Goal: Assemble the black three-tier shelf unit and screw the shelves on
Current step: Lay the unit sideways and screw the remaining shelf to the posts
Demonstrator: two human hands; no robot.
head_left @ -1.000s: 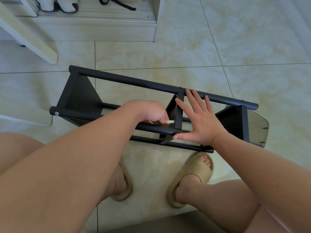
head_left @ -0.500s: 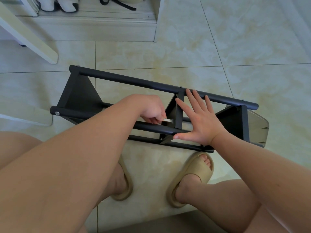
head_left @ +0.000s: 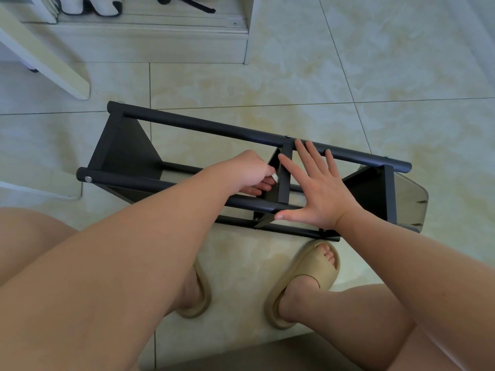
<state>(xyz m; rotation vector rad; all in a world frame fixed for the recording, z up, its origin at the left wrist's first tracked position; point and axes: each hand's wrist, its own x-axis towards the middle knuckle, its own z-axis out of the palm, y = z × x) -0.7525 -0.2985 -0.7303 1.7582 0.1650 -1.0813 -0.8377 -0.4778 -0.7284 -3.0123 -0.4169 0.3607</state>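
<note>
The left hand [head_left: 247,172] is curled, its fingertips pinching a small white piece [head_left: 274,178] right against the middle shelf [head_left: 283,175]. Most of that piece is buried in the fingers, so what it is cannot be made out. The right hand [head_left: 320,195] lies flat with fingers spread and straight. Its palm presses on the near post [head_left: 150,183], its thumb runs along that post, and its fingertips reach the far post [head_left: 214,127]. The left forearm covers a stretch of the near post, and the right hand hides the post's run toward the right shelf [head_left: 371,194].

The black shelf unit [head_left: 126,153] lies on its side on the pale tiled floor [head_left: 401,76], just in front of the person's feet. It is matte black, with round posts and three flat panels set crosswise between them, at the left end, the middle and the right end. A silver screw head [head_left: 88,179] shows in the left tip of the near post. The long axis runs left to right, dropping slightly toward the right. A greyish panel [head_left: 411,202] beyond the right shelf is partly hidden by it.

Beige sandals [head_left: 316,266] sit below the unit, the left one half covered by the forearm. Shoes [head_left: 88,6] at the top edge are cut off.
</note>
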